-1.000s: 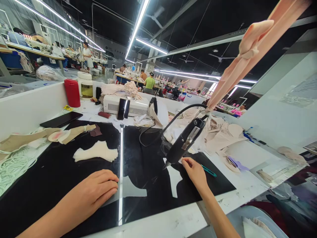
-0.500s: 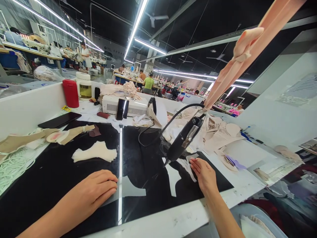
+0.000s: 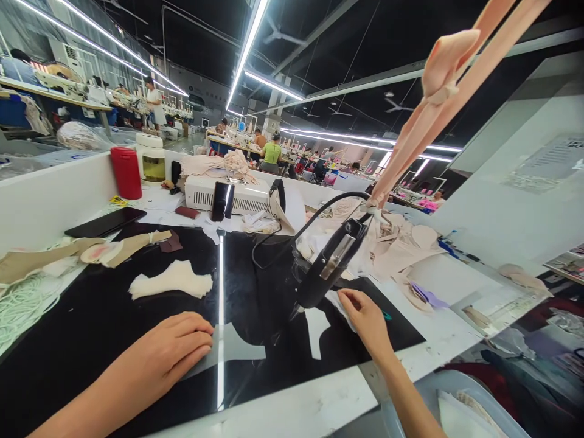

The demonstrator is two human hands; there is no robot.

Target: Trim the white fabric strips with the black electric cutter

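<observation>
My left hand (image 3: 171, 353) lies flat, fingers together and stretched out, on a clear template sheet (image 3: 237, 348) over the black glossy tabletop (image 3: 91, 328). My right hand (image 3: 367, 319) rests on the black surface with fingers curled down onto a thin pale fabric piece (image 3: 340, 301), just right of the tip of a black corded hand tool (image 3: 331, 264). That tool hangs tilted from a peach fabric strap (image 3: 433, 103) coming down from the upper right. A white cut shape (image 3: 316, 328) lies beside my right hand.
A cream fabric piece (image 3: 171, 281) lies mid-table, beige pieces (image 3: 91, 249) and white cord (image 3: 22, 301) at left. A black phone (image 3: 104, 222), red cup (image 3: 126, 173), jar (image 3: 152, 158) and white machine (image 3: 228, 193) stand behind. Peach garment pieces (image 3: 401, 243) pile at right. Other workers sit far back.
My right hand slid right along the table, then back left and up toward the tool tip, fingers on the thin fabric. My left hand stayed put.
</observation>
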